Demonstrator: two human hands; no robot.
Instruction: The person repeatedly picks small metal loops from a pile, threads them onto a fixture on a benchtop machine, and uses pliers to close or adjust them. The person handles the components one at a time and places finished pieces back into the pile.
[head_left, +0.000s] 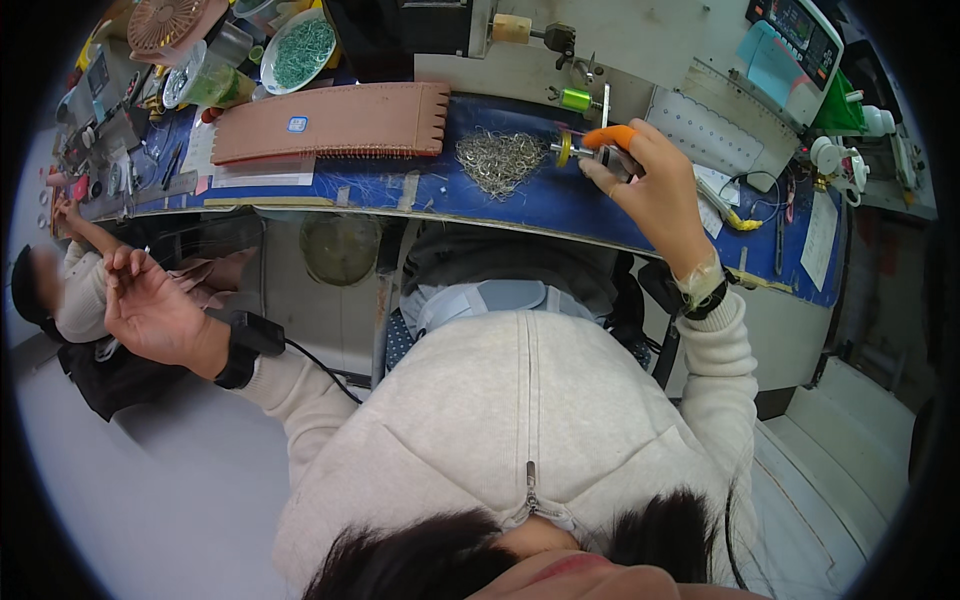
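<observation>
My right hand (652, 187) is at the bench, an orange cover on one finger. Its thumb and finger close around a small metal spindle fitting (576, 150) with a yellow ring. Just left of it lies a heap of small bent metal wire pieces (501, 161) on the blue bench top (420, 199). Away from the bench, my left hand (157, 315) is raised far out to the left, palm up with curled fingers. Whether it holds something thin cannot be made out. A spool of bright green thread or wire (575, 100) sits beyond the spindle.
A long pinkish-brown board with a notched end (330, 124) lies left of the heap. Behind it stand a bowl of green pieces (304, 52) and a plastic cup (210, 82). A co-worker (82, 292) sits at left, close beyond my left hand. A cord (322, 367) trails from my left wrist.
</observation>
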